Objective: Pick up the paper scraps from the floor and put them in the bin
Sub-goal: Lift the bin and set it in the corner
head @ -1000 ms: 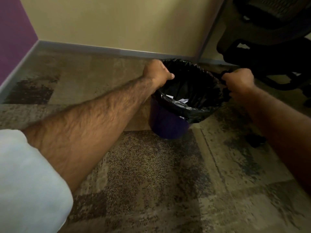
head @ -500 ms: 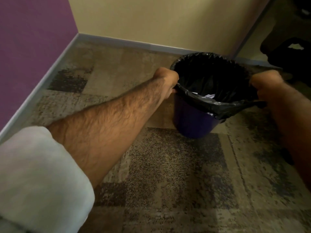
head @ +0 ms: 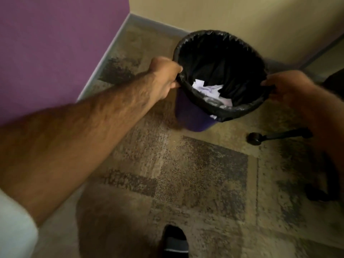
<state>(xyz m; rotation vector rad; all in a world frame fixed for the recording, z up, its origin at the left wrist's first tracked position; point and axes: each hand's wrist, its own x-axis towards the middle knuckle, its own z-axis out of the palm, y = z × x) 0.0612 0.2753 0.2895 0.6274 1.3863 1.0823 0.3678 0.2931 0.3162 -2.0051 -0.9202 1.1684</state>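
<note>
A dark purple bin [head: 191, 118] lined with a black bag stands on the carpet near the room's corner. White paper scraps [head: 206, 90] lie inside it at the bottom. My left hand [head: 163, 77] grips the bag-covered rim on the bin's left side. On the opposite side my right hand [head: 286, 86] grips the rim too. I see no scraps on the visible floor.
A purple wall [head: 55, 43] runs along the left and a beige wall [head: 242, 13] along the back, both with grey skirting. A black chair caster and leg [head: 260, 137] lie right of the bin. My shoe [head: 175, 241] shows at the bottom edge.
The view has swung left and tipped downward over the bin, so the scraps inside show more. Both hands stay on the rim; the bin sits nearer the corner.
</note>
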